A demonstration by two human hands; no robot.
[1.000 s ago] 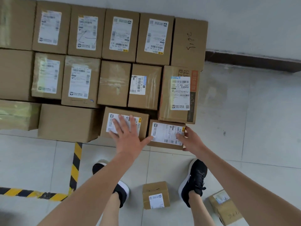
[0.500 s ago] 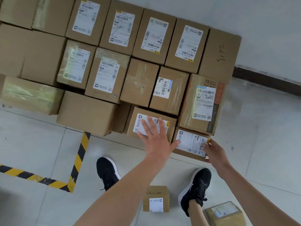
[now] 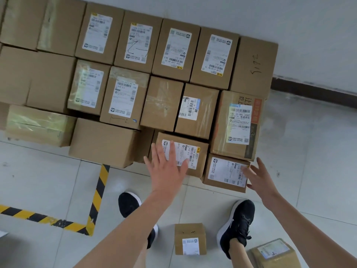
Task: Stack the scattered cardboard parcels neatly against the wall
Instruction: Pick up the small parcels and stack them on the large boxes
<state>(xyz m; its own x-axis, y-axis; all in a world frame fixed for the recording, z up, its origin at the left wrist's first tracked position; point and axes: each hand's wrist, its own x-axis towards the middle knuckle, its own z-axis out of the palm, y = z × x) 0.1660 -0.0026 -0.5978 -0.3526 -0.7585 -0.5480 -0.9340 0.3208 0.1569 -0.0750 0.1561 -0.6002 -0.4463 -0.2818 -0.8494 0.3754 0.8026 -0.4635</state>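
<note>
Rows of brown cardboard parcels (image 3: 175,49) are stacked against the white wall (image 3: 289,22). In the front row, a small labelled parcel (image 3: 195,157) lies under the spread fingers of my left hand (image 3: 166,169), which rests flat on its near edge. Beside it on the right sits a lower labelled parcel (image 3: 224,171). My right hand (image 3: 260,180) is open at that parcel's right corner, fingers apart, fingertips on its label edge. Two loose parcels lie on the floor: a small one (image 3: 190,238) between my feet and another (image 3: 274,252) at the lower right.
My black shoes (image 3: 237,223) stand on the pale tiled floor (image 3: 309,161). Yellow-and-black hazard tape (image 3: 96,196) marks a corner at the left. A dark skirting board (image 3: 313,91) runs along the wall on the right.
Both hands have loosened: my right hand has opened and slid off the lower parcel's side, and my left hand has drawn back toward me. The view has shifted slightly.
</note>
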